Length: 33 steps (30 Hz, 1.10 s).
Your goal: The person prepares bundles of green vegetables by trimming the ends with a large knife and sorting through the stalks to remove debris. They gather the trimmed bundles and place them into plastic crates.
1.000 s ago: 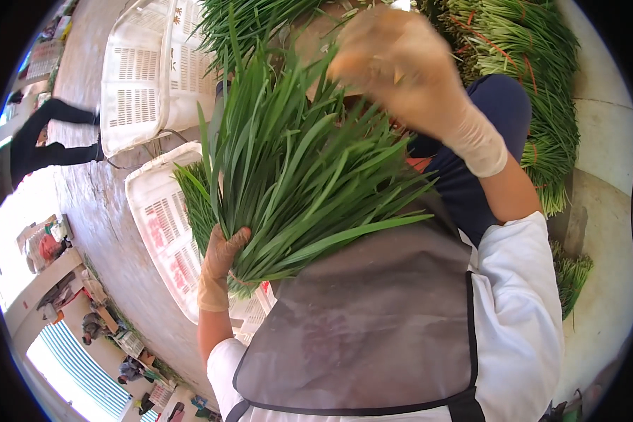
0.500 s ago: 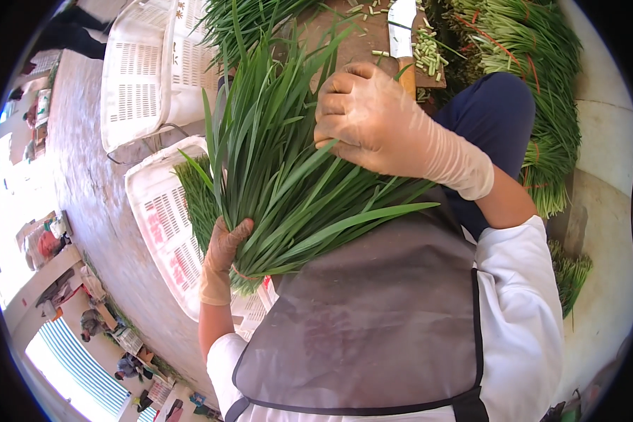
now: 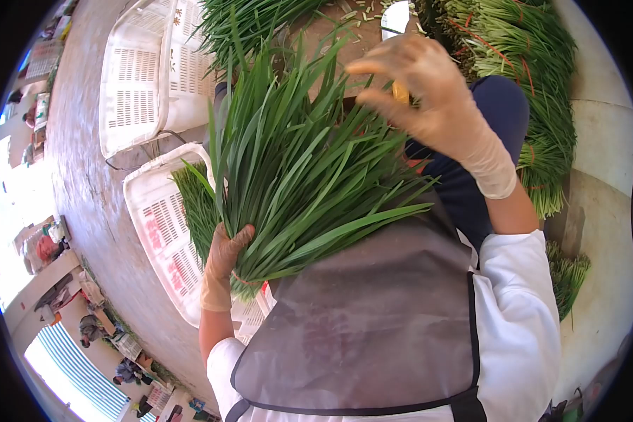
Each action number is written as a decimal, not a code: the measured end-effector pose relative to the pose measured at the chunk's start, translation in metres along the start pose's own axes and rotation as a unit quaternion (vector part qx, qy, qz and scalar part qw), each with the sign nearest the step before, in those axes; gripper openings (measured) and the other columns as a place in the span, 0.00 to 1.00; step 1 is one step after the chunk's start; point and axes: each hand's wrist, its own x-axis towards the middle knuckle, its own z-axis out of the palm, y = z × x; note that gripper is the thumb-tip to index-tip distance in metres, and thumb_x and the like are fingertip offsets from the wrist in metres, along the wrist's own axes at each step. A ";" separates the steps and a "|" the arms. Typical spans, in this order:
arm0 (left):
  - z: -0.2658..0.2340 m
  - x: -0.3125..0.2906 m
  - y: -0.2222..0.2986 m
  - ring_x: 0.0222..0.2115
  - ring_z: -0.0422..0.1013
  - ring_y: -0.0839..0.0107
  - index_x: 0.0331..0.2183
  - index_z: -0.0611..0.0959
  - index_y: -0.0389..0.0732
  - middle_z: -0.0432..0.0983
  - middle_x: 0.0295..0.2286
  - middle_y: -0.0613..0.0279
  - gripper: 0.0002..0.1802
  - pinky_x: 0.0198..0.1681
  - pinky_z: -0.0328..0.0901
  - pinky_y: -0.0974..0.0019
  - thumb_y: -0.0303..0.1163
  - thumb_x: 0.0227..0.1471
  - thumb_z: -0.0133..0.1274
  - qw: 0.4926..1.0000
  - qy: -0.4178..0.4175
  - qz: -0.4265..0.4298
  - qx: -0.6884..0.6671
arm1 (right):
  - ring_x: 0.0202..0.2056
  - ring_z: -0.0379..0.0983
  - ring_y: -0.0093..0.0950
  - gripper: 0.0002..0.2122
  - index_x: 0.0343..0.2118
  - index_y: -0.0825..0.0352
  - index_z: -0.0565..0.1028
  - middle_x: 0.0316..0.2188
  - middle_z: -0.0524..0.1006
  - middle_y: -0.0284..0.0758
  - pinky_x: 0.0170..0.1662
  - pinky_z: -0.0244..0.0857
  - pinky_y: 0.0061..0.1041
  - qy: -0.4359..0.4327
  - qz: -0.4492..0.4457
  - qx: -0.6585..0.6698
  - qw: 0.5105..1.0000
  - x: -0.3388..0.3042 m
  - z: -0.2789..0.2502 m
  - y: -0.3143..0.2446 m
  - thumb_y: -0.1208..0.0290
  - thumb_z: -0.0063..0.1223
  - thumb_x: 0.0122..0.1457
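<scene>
We see the right hand (image 3: 429, 95) only as a blur, and it hides part of the knife (image 3: 395, 20) from us. On the left hand (image 3: 221, 264), most fingers are hidden behind the bunch (image 3: 295, 183). Our view's far edge cuts off the far crate (image 3: 135, 77) and the right pile (image 3: 541, 63). People (image 3: 128, 371) at left are too small to make out.

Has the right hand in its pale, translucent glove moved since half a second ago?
Yes: rightward and slightly upward in view. The right hand now covers the middle of the silver-bladed, orange-handled knife, which showed before.
</scene>
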 end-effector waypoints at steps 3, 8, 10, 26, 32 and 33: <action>0.008 0.006 0.010 0.38 0.71 0.76 0.46 0.78 0.34 0.78 0.38 0.65 0.26 0.44 0.65 0.71 0.42 0.51 0.61 1.000 -0.014 0.003 -0.008 | 0.38 0.73 0.36 0.10 0.34 0.62 0.77 0.30 0.76 0.35 0.44 0.65 0.37 0.056 -0.040 -0.096 0.993 -0.002 0.023 -0.002 0.63 0.60 0.52; 0.022 0.002 0.015 0.39 0.72 0.74 0.49 0.76 0.33 0.77 0.40 0.62 0.29 0.45 0.66 0.70 0.44 0.52 0.60 1.000 0.021 -0.012 -0.016 | 0.37 0.73 0.32 0.13 0.38 0.63 0.75 0.33 0.77 0.32 0.41 0.65 0.33 0.059 -0.063 -0.020 0.996 0.005 0.019 -0.028 0.66 0.62 0.51; 0.030 0.000 0.016 0.39 0.72 0.74 0.50 0.75 0.33 0.77 0.40 0.62 0.30 0.45 0.66 0.69 0.44 0.52 0.60 0.999 0.034 -0.011 -0.023 | 0.38 0.72 0.30 0.21 0.44 0.62 0.74 0.37 0.76 0.32 0.42 0.65 0.32 -0.070 -0.135 -0.022 0.988 -0.001 0.045 -0.051 0.59 0.63 0.49; 0.041 0.009 0.004 0.37 0.73 0.76 0.47 0.79 0.39 0.79 0.38 0.66 0.22 0.43 0.67 0.72 0.36 0.51 0.61 0.985 0.092 -0.013 -0.147 | 0.36 0.70 0.31 0.08 0.25 0.60 0.79 0.29 0.75 0.31 0.41 0.62 0.32 0.068 -0.102 -0.020 0.992 0.017 0.031 -0.030 0.61 0.63 0.47; 0.038 0.010 -0.002 0.37 0.74 0.75 0.48 0.78 0.38 0.78 0.38 0.66 0.23 0.43 0.68 0.72 0.36 0.52 0.61 0.988 0.097 -0.008 -0.116 | 0.38 0.71 0.32 0.04 0.25 0.60 0.78 0.27 0.73 0.30 0.46 0.64 0.36 -0.083 -0.074 -0.079 0.991 0.023 0.067 -0.031 0.67 0.58 0.52; 0.037 0.011 -0.001 0.37 0.74 0.75 0.48 0.78 0.38 0.78 0.38 0.66 0.23 0.43 0.68 0.72 0.36 0.52 0.61 0.989 0.093 -0.008 -0.115 | 0.36 0.71 0.31 0.05 0.25 0.60 0.78 0.25 0.73 0.30 0.44 0.65 0.34 -0.061 -0.068 -0.025 0.995 0.022 0.069 -0.030 0.66 0.59 0.51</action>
